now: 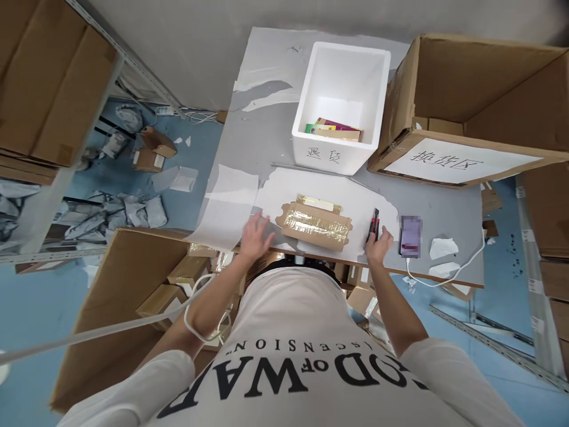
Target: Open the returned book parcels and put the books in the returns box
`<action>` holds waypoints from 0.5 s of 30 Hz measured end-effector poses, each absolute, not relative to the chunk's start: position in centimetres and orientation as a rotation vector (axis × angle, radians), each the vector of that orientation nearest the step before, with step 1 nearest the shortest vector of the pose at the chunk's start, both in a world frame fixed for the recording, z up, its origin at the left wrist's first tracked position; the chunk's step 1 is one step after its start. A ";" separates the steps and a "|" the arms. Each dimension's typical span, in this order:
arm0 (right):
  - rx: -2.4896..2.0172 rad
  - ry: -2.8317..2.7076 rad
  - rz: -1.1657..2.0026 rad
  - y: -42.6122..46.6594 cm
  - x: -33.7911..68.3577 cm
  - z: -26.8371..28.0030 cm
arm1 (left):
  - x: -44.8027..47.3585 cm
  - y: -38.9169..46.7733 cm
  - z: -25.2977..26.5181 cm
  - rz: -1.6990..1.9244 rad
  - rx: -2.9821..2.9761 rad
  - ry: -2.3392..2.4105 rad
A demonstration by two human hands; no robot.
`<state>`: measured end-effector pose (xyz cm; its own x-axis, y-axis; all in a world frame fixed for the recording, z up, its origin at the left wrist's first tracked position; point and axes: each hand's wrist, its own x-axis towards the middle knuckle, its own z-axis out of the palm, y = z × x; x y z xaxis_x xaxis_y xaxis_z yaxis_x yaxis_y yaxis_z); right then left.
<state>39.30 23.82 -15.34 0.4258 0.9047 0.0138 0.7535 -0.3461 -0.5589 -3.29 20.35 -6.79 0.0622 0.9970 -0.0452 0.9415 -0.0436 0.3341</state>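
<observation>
A small cardboard box (316,225) wrapped in shiny clear tape lies on the worktable in front of me, with a label on its far flap. My left hand (255,238) is just left of it, fingers spread over the table's front edge and holding nothing. To the box's right, my right hand (379,244) has its fingers on the lower end of a red and black utility knife (373,225), which points away from me. Part of the grip is hidden. White paper (284,182) lies beneath the box.
A white foam box (306,107) with colourful packets inside stands at the back, beside a large open carton (395,118). Right of the knife lies a phone (411,236) on a white cable (427,284). Another open carton (98,314) holding parcels stands at lower left.
</observation>
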 end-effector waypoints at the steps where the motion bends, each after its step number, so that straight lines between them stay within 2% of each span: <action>1: -2.125 -1.485 0.446 23.4 38.7 -15.0 | -5.2 20.4 -7.1 0.165 1.928 2.137; 4: -2.032 -1.610 0.594 21.5 36.7 -14.1 | -10.4 20.2 -8.8 -0.298 1.419 2.378; 8: -2.078 -1.510 0.731 19.6 34.8 -13.7 | -14.4 20.0 -10.3 -0.413 1.168 2.236; 11: -2.104 -1.354 0.846 19.6 33.8 -13.4 | -14.9 21.1 -10.3 -0.197 1.257 2.296; 15: -1.951 -1.011 1.115 21.0 31.5 -12.6 | -11.7 24.5 -11.4 0.516 1.188 2.036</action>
